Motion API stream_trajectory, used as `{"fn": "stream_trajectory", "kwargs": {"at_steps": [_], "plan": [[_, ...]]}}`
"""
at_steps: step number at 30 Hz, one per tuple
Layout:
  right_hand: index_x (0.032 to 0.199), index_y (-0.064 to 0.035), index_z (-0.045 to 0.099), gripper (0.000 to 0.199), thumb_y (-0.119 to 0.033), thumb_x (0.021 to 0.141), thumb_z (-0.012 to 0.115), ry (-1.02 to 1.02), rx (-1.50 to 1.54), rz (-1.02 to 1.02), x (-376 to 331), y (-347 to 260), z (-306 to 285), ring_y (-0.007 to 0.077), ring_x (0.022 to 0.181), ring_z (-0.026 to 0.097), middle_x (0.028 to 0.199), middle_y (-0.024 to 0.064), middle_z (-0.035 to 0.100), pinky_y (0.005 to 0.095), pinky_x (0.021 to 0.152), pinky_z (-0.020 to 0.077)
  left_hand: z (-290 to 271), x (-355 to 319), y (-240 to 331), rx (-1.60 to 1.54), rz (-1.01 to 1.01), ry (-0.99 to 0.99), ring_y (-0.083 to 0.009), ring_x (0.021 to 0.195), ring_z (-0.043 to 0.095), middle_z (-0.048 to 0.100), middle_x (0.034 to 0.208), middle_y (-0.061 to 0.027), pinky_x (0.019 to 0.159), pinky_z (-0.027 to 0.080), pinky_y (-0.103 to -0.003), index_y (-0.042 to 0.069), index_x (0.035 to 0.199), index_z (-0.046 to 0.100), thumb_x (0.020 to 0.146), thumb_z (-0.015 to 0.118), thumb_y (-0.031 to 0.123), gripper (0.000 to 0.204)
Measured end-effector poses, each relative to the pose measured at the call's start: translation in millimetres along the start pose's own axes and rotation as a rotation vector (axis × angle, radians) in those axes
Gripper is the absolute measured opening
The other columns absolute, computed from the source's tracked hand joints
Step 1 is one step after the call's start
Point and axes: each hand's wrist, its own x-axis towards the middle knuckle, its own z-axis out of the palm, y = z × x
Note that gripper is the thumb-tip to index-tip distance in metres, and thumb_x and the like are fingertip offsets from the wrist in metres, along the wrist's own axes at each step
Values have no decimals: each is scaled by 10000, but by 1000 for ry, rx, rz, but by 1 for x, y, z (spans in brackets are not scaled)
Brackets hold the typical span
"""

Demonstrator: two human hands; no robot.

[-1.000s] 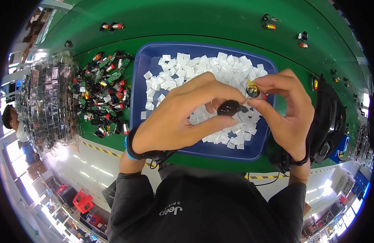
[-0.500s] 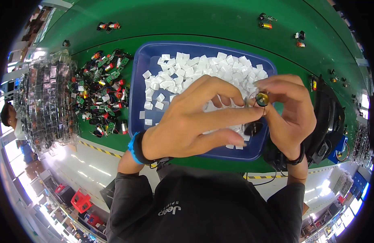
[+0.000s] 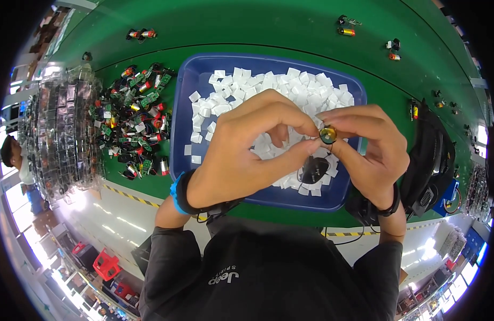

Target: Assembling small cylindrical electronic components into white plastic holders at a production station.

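Note:
Both hands meet above a blue tray (image 3: 184, 123) filled with several small white squares (image 3: 268, 85). My right hand (image 3: 372, 155) pinches a small round brass-coloured motor (image 3: 327, 134) between thumb and fingers. My left hand (image 3: 241, 155) touches the same motor with its thumb and fingertips, fingers curled over it. A dark oval part (image 3: 314, 170) lies in the tray just below the hands. A blue band circles my left wrist and a dark band my right wrist.
A heap of small motors and green circuit boards (image 3: 134, 117) lies left of the tray on the green table (image 3: 247, 27). Clear plastic packaging (image 3: 59, 134) is stacked at far left. A black bag (image 3: 431, 160) sits at right. Loose motors (image 3: 346, 29) lie at the far side.
The dark oval part that sat between my fingers a second ago now lies in the tray. Both hands have closed in on the small brass motor, held slightly lower.

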Motion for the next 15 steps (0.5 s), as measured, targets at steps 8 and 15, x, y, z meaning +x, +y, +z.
{"fn": "stream_trajectory", "kwargs": {"at_steps": [8,15], "plan": [[1011,62,709,268,92,759,796,-79,33,48,0,0,-1,202,795,741,990,175,725,261,662,598,-5,-1,0,297,190,63,-147,737,640,677,974,-90,660,521,-265,14,971,714,735,794,-24,252],[996,54,717,239,77,771,797,-60,141,148,1,-4,-2,206,817,745,997,171,724,261,679,600,-5,2,4,111,134,78,-185,768,660,681,1042,-117,691,538,-274,8,1017,730,715,794,-37,312]]}}
